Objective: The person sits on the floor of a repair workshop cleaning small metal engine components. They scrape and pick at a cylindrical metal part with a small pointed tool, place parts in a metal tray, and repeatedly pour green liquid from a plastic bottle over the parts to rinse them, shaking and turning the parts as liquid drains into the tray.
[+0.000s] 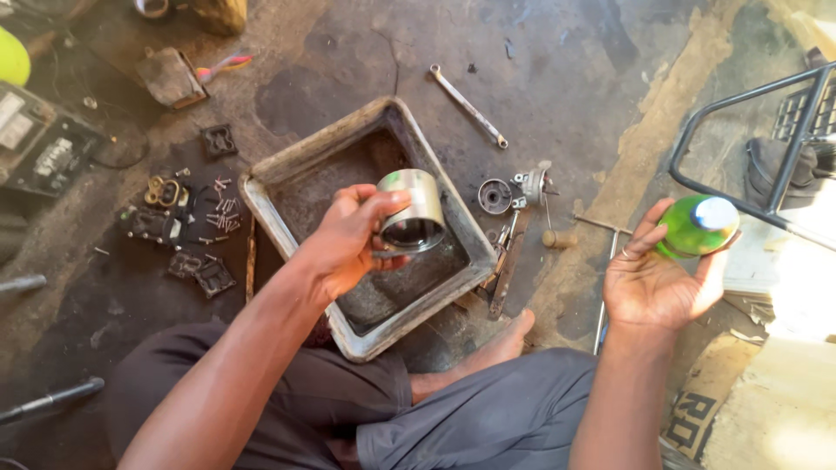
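Note:
My left hand (348,239) grips a hollow metal cylinder (411,211), a piston-like part, with its open end facing me, held over a dirty square metal tray (283,165). My right hand (657,283) is raised at the right, palm toward me, with its fingers around a green plastic bottle (695,226) that has a white cap. I sit cross-legged on the ground in grey trousers, one bare foot (505,344) just below the tray's near corner.
A long spanner (468,105) lies beyond the tray. Small engine parts (514,191) sit to its right, with loose screws and gaskets (187,231) to its left. A black metal rack (766,130) stands at the far right, above flat cardboard (766,409).

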`<state>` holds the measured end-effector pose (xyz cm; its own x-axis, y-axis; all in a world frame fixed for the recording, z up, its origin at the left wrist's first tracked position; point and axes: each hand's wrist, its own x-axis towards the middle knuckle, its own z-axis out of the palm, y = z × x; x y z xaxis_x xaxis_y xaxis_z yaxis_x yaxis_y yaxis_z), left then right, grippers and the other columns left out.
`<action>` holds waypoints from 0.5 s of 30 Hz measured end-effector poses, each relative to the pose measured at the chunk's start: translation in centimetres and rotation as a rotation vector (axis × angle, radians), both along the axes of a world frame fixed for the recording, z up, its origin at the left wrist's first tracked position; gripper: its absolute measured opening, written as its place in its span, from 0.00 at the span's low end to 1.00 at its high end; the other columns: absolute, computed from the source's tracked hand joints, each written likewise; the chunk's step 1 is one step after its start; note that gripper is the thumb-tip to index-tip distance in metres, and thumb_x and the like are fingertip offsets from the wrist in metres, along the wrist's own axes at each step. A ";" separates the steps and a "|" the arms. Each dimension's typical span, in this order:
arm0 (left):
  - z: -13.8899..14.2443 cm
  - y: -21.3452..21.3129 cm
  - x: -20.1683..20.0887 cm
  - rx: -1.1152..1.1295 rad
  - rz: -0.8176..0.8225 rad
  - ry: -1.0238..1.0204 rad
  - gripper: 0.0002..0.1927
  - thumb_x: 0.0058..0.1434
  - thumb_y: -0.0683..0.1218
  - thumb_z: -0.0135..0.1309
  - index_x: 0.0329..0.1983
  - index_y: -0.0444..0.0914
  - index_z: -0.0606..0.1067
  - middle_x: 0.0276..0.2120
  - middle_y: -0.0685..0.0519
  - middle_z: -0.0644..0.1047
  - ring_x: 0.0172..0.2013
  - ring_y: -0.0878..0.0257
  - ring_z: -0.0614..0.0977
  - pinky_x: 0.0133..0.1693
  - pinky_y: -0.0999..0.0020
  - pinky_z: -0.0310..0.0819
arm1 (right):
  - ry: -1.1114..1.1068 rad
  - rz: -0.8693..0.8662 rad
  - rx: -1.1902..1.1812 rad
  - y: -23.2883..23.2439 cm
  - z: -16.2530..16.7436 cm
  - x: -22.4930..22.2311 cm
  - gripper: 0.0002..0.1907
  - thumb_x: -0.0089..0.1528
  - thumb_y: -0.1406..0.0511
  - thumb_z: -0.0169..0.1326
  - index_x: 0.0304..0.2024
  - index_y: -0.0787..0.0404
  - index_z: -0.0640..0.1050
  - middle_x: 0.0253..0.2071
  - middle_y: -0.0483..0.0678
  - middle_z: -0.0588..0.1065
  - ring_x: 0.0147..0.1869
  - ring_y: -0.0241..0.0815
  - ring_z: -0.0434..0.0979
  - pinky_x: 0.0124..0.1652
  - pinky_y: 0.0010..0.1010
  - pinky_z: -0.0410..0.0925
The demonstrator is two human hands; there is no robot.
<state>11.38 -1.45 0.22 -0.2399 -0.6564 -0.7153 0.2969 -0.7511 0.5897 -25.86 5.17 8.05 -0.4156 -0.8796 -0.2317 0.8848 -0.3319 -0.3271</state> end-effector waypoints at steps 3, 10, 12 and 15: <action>-2.0 -0.3 0.2 0.062 -0.063 -0.110 0.34 0.48 0.58 0.65 0.55 0.44 0.67 0.38 0.50 0.78 0.33 0.58 0.80 0.29 0.57 0.75 | -0.076 -0.019 0.019 -0.8 -0.6 -0.4 0.24 0.67 0.56 0.60 0.61 0.62 0.76 0.58 0.53 0.76 0.62 0.55 0.80 0.50 0.33 0.82; -4.3 -1.4 1.0 -0.163 0.018 -0.323 0.45 0.46 0.53 0.71 0.62 0.42 0.59 0.43 0.49 0.78 0.37 0.65 0.80 0.32 0.64 0.74 | -0.179 -0.027 0.026 -1.0 -1.3 -0.3 0.25 0.67 0.59 0.60 0.62 0.65 0.75 0.58 0.54 0.75 0.60 0.55 0.79 0.47 0.31 0.82; -3.8 -1.6 1.0 -0.216 0.035 -0.333 0.47 0.43 0.47 0.72 0.62 0.43 0.56 0.44 0.49 0.77 0.39 0.64 0.82 0.38 0.65 0.78 | -0.281 -0.025 0.079 -1.3 -1.2 -0.2 0.25 0.66 0.58 0.60 0.60 0.67 0.74 0.57 0.59 0.73 0.58 0.55 0.79 0.46 0.32 0.82; -2.3 -0.8 0.6 -0.119 0.044 -0.440 0.46 0.48 0.45 0.72 0.64 0.40 0.56 0.47 0.44 0.77 0.41 0.58 0.81 0.39 0.63 0.75 | -0.302 -0.026 0.089 -1.5 -1.0 -0.2 0.25 0.66 0.58 0.59 0.59 0.69 0.74 0.56 0.61 0.72 0.57 0.56 0.79 0.45 0.31 0.81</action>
